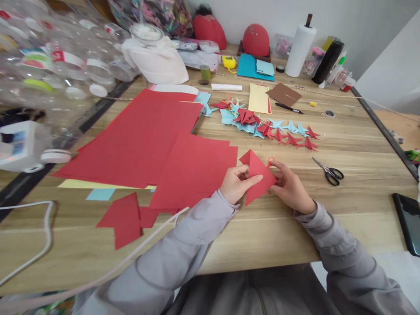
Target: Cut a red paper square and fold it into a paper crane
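Note:
Held in the air over the table's near side is a piece of folded red paper [259, 173], with triangular flaps and creased edges. My left hand [239, 183] pinches it from the left, thumb lying across the front. On the other side, the fingers of my right hand [290, 186] close on the right corner of the same paper. A small orange loop [271, 161] shows behind the paper near my right fingertips; what it belongs to is hidden. Large red sheets [197, 170] lie just left of my left hand. To the right of my right hand rest black-handled scissors [331, 174].
Several red and blue folded paper cranes [278, 131] lie beyond my hands. Plastic bottles [65, 65] crowd the left side. Cut red pieces [123, 218] and a white cable [144, 249] are at the near left. A black phone [408, 223] sits at the right edge.

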The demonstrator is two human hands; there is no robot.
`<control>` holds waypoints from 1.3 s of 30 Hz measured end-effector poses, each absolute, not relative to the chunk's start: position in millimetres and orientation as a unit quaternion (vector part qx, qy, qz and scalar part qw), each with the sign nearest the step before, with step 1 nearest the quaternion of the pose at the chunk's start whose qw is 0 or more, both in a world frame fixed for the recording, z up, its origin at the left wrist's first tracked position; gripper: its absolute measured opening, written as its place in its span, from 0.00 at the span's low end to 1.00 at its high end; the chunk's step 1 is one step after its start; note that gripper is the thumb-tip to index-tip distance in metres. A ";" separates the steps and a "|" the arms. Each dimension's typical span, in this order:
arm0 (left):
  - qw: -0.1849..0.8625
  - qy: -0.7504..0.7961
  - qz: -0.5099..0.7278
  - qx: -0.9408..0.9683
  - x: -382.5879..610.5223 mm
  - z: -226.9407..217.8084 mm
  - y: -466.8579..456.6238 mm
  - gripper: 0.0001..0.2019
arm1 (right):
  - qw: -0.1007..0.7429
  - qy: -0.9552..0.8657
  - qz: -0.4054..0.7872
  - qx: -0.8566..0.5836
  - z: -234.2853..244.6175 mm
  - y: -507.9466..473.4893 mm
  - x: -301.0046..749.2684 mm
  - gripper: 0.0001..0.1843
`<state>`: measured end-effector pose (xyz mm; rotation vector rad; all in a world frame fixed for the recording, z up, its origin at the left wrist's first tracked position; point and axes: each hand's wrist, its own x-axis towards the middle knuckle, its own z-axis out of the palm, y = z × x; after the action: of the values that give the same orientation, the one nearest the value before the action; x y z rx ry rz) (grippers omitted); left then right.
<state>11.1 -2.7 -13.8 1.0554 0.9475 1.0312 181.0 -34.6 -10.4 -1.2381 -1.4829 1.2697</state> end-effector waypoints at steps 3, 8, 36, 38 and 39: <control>0.636 0.421 0.457 0.457 10.0 -18.9 0.4 0.12 | 0.406 -0.556 0.563 -0.457 -6.2 -35.7 181.9 0.35; 0.642 0.425 0.455 0.448 8.6 -21.4 3.7 0.12 | 0.389 -0.588 0.528 -0.474 -5.7 -36.8 182.2 0.36; 0.738 0.419 0.473 0.235 7.3 0.6 6.1 0.10 | 0.414 -0.362 0.729 -0.408 7.5 -41.2 181.1 0.13; 0.742 0.420 0.469 0.230 6.8 2.5 6.3 0.11 | 0.376 -0.353 0.779 -0.356 7.8 -42.2 182.4 0.18; 0.744 0.420 0.467 0.229 6.5 3.4 6.6 0.11 | 0.354 -0.349 0.803 -0.329 8.1 -42.6 183.1 0.21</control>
<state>6.5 6.6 3.4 0.5014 0.9199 1.0230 183.1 -42.6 8.1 -0.8506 -0.9016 2.0770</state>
